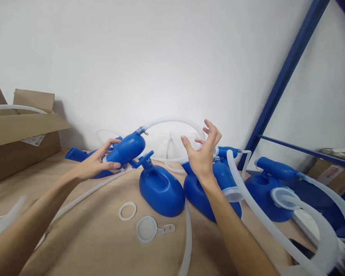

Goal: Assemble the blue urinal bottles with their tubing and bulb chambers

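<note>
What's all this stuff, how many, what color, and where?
big bottles: 3+, blue, middle, right
bulbs: 3+, blue, one held, others right
hoses: several, white, all around
ring: 1, white, table
cap: 1, clear, beside ring
cups: 2+, white, right
blurry piece: 1, clear, left edge
boxes: 2, brown, left, far right
rack: 1, blue, right
slab: 1, dark, lower right
table: 1, tan, below
wall: 1, white, behind
left hand: 1, holding bulb
right hand: 1, raised

Blue bottle (196, 197) partly behind right forearm (228, 222), carton (17, 161) cut off
</note>
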The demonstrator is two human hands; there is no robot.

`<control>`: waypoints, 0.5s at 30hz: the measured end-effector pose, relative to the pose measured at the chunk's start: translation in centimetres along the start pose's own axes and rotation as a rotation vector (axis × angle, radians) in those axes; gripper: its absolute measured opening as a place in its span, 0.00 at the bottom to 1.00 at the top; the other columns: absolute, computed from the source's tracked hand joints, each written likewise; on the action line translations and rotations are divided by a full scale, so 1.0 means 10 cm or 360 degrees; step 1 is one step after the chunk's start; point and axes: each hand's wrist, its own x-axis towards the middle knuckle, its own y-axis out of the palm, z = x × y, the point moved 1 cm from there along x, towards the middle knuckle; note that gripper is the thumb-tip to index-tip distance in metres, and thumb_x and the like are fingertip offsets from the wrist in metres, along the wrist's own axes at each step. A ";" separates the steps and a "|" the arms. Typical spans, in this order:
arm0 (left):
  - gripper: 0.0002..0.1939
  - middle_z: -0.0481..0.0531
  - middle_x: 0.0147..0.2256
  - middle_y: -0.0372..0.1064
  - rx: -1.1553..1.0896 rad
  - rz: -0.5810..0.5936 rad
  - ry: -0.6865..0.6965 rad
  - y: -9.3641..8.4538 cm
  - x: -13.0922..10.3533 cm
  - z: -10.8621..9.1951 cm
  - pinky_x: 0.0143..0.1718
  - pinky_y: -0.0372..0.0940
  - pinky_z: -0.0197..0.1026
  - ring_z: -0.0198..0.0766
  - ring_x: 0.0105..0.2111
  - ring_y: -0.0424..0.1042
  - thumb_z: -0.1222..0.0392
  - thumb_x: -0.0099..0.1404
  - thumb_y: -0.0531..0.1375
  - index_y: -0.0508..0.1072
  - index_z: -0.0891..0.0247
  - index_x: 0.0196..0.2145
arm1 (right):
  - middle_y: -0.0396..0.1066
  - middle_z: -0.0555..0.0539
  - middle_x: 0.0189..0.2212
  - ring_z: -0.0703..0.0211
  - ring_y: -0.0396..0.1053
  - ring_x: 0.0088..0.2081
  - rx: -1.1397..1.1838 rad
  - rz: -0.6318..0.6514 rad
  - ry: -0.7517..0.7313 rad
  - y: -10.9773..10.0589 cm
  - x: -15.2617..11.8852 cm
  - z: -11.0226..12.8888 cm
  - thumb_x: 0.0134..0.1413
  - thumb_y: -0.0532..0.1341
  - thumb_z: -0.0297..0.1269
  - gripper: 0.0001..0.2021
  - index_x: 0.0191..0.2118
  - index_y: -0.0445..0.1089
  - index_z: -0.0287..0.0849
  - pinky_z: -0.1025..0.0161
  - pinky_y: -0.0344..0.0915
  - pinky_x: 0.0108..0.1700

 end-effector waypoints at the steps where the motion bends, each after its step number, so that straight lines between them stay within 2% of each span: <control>1: 0.44 0.54 0.46 0.77 0.0029 0.0013 -0.0028 -0.08 -0.02 -0.01 0.44 0.74 0.48 0.55 0.45 0.78 0.38 0.54 0.66 0.58 0.53 0.63 | 0.57 0.37 0.61 0.41 0.61 0.62 -0.0019 -0.0017 -0.0089 0.01 -0.01 -0.01 0.58 0.67 0.44 0.28 0.62 0.62 0.49 0.46 0.73 0.49; 4: 0.35 0.52 0.41 0.78 0.0187 0.0185 -0.0125 -0.25 -0.09 -0.10 0.39 0.73 0.45 0.54 0.42 0.78 0.38 0.52 0.67 0.67 0.53 0.54 | 0.70 0.43 0.43 0.43 0.65 0.56 -0.0116 0.0078 -0.0369 0.01 0.00 -0.06 0.61 0.65 0.39 0.05 0.41 0.72 0.48 0.41 0.69 0.56; 6: 0.34 0.51 0.37 0.78 0.0284 0.0246 -0.0218 -0.30 -0.14 -0.17 0.36 0.73 0.45 0.53 0.39 0.78 0.36 0.52 0.67 0.69 0.53 0.52 | 0.72 0.46 0.33 0.43 0.67 0.54 -0.0175 0.0350 -0.0445 0.00 0.02 -0.14 0.61 0.66 0.39 0.06 0.32 0.72 0.48 0.39 0.67 0.59; 7: 0.34 0.51 0.36 0.78 0.0323 0.0253 -0.0255 -0.30 -0.16 -0.21 0.35 0.73 0.45 0.52 0.38 0.78 0.36 0.51 0.67 0.69 0.53 0.52 | 0.74 0.45 0.33 0.41 0.66 0.55 -0.0202 0.0528 -0.0435 -0.02 0.04 -0.19 0.61 0.66 0.39 0.06 0.32 0.74 0.48 0.38 0.67 0.60; 9: 0.36 0.52 0.37 0.78 0.0353 0.0261 -0.0288 -0.28 -0.19 -0.25 0.34 0.73 0.46 0.53 0.38 0.78 0.35 0.51 0.66 0.70 0.54 0.53 | 0.78 0.43 0.40 0.36 0.60 0.64 -0.0296 0.0933 -0.0395 -0.06 0.04 -0.28 0.60 0.68 0.42 0.06 0.36 0.79 0.47 0.34 0.66 0.61; 11: 0.34 0.52 0.37 0.77 0.0320 0.0309 -0.0280 -0.21 -0.20 -0.30 0.33 0.74 0.46 0.53 0.38 0.78 0.35 0.52 0.65 0.70 0.54 0.52 | 0.76 0.38 0.53 0.26 0.44 0.72 -0.0479 0.1307 -0.0393 -0.10 0.01 -0.33 0.55 0.72 0.48 0.13 0.41 0.82 0.45 0.28 0.61 0.64; 13: 0.30 0.51 0.35 0.77 0.0305 0.0422 -0.0263 -0.12 -0.20 -0.34 0.32 0.74 0.45 0.52 0.36 0.79 0.37 0.54 0.65 0.70 0.53 0.50 | 0.68 0.34 0.63 0.18 0.29 0.74 -0.0687 0.1511 -0.0441 -0.12 -0.07 -0.32 0.49 0.75 0.50 0.19 0.42 0.83 0.42 0.22 0.54 0.66; 15: 0.27 0.49 0.33 0.77 0.0394 0.0525 -0.0246 -0.03 -0.19 -0.38 0.29 0.73 0.43 0.50 0.33 0.79 0.38 0.56 0.65 0.70 0.52 0.49 | 0.60 0.32 0.69 0.16 0.24 0.74 -0.0820 0.1554 -0.0492 -0.10 -0.16 -0.28 0.45 0.77 0.49 0.22 0.43 0.84 0.39 0.20 0.48 0.68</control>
